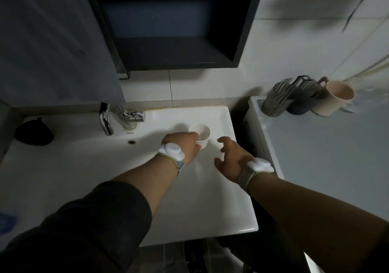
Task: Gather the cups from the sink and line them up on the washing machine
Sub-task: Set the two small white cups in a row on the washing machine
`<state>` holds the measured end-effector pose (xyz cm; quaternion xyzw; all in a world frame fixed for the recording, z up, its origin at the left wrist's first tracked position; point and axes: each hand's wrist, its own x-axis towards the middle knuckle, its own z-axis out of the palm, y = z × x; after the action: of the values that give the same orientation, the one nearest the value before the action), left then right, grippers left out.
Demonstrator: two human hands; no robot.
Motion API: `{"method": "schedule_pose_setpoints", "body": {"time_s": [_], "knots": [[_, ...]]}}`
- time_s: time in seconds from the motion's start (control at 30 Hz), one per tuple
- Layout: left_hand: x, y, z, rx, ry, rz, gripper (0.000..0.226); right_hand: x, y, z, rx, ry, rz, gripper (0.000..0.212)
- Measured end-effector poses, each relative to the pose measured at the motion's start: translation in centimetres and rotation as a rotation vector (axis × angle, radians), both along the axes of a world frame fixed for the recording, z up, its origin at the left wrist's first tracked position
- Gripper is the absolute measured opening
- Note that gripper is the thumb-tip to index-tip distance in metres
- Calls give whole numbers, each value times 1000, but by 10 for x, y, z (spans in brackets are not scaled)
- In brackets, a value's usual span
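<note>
A small white cup [201,133] stands at the back right of the white sink [84,167]. My left hand [183,146] grips it from the left side, fingers wrapped round its wall. My right hand [231,159] hovers over the sink's right part, fingers spread and holding nothing, a little right of the cup. On the washing machine [326,156] at the right, three cups stand in a row at the back: a grey ribbed cup [275,100], a dark cup [301,102] and a beige mug [332,97].
A chrome tap [117,116] rises at the sink's back left, with the drain hole [132,141] below it. A dark rounded object [33,132] sits on the sink's left ledge. A dark wall cabinet [174,24] hangs above the sink.
</note>
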<state>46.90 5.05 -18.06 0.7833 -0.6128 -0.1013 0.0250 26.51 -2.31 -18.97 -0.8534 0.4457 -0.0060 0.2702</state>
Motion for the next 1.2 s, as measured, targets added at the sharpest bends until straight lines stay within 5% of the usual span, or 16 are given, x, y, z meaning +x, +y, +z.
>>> {"method": "schedule_pose_setpoints", "body": {"time_s": [0.4,1.2], "knots": [[-118,-34,41,-96,-81,-234,31,-117,-16,25,-53,-8,-293,57],[-382,-131,64,-130,-65,-320,33,-415,-116,49,-250,68,-405,51]]}}
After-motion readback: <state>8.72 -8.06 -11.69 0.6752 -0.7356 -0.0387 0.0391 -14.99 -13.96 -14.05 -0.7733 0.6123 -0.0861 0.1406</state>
